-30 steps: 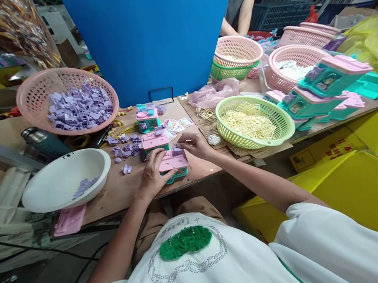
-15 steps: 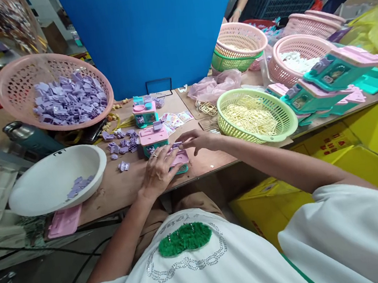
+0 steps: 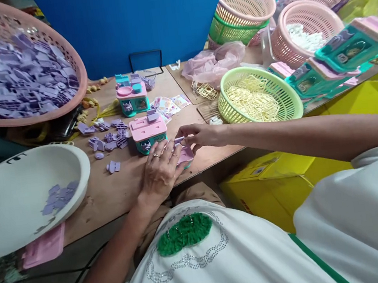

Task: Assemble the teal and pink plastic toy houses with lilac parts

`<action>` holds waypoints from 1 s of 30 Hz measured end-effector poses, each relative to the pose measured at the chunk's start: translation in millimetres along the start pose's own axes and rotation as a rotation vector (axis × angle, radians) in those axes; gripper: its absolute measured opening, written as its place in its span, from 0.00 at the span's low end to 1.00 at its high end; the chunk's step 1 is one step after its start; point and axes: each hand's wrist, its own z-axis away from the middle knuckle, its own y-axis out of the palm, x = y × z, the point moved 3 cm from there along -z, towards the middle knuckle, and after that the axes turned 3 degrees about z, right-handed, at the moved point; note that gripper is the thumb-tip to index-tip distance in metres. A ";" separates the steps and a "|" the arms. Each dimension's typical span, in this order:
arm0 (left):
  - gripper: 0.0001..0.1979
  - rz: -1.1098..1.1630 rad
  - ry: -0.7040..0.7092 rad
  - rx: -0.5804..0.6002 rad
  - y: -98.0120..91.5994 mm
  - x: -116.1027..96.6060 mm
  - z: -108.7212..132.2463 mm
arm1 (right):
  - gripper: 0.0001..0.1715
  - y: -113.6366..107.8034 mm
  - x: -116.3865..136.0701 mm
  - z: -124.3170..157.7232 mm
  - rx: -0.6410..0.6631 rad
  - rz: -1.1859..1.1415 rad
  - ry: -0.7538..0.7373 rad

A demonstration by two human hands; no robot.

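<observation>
My left hand (image 3: 160,169) is wrapped over a small toy kitchen unit (image 3: 186,154) with a pink top and teal base at the table's front edge. A small purple plastic piece (image 3: 179,140) sits at the far side of that top. My right hand (image 3: 207,134) closes its fingertips on this piece, which they partly hide. Just behind stands a second pink-topped toy unit (image 3: 148,127) carrying an upright purple part. Farther back is a third toy unit (image 3: 132,95) with a round pink basin and teal parts. Loose purple pieces (image 3: 109,140) lie to the left.
At left are a pink basket (image 3: 82,72) of purple parts and a white bowl (image 3: 82,162). A green basket (image 3: 295,99) of cream sticks stands at right, near stacked teal toys (image 3: 348,53). A blue panel (image 3: 135,23) rises behind; yellow boxes (image 3: 267,182) sit below.
The view has shifted closer to the table and tilted down. My right hand's fingers have drawn in on the purple piece. My left hand stays on the toy unit.
</observation>
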 end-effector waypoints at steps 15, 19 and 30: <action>0.27 0.203 -0.083 -0.076 -1.3 4.2 3.7 | 0.22 -5.5 -3.7 7.4 -0.113 0.152 -0.199; 0.32 0.294 -0.211 -0.140 -0.5 11.4 6.8 | 0.20 -5.0 -1.1 7.6 -0.373 0.387 -0.513; 0.26 0.263 -0.205 -0.117 1.3 14.3 6.4 | 0.17 12.3 -15.9 0.0 -0.597 0.379 -0.665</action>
